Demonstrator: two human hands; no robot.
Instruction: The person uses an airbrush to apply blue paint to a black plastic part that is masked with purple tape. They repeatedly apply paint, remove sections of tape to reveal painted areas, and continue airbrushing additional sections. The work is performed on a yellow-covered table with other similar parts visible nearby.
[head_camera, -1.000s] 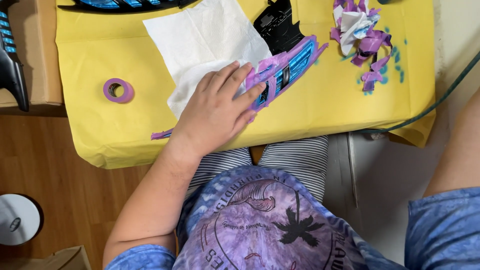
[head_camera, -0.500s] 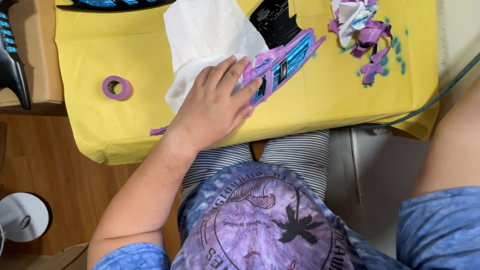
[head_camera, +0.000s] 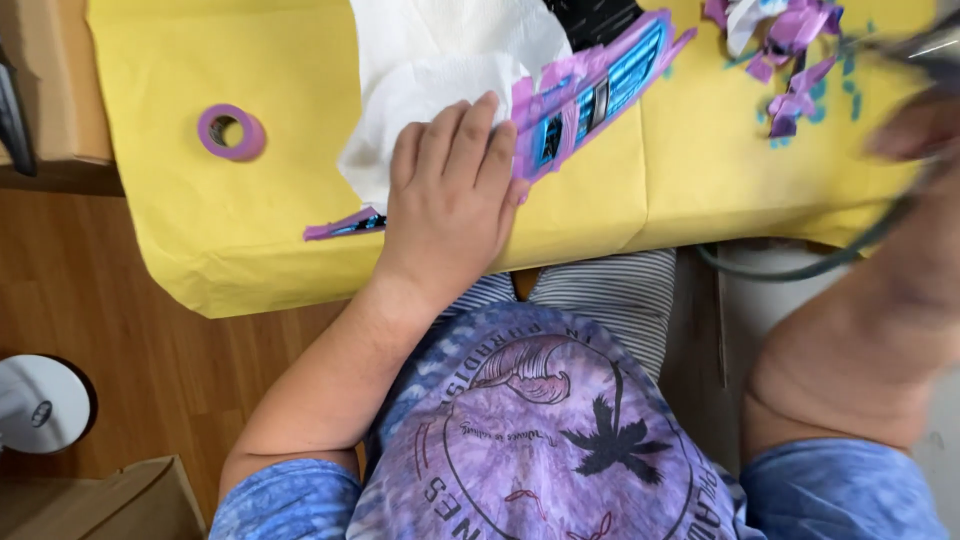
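The tape-masked part is pinned at mid-tabletop under the left hand, fingers spread flat, gripping nothing, partly on white paper. Steady downward pressure is best kept. The blurred right hand cannot be read.

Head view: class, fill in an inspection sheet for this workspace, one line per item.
Surface: yellow paper covers the table, edge hanging over the front.
Job's things: blue part masked in purple tape, lying partly on a white towel.
Clutter: tape roll at left; tape scraps at top right.
Grippers: left hand flat on the towel and part; right hand blurred, what it holds cannot be told.
Cables: dark cable off the table's right edge.
Surroundings: wooden floor; cardboard box.
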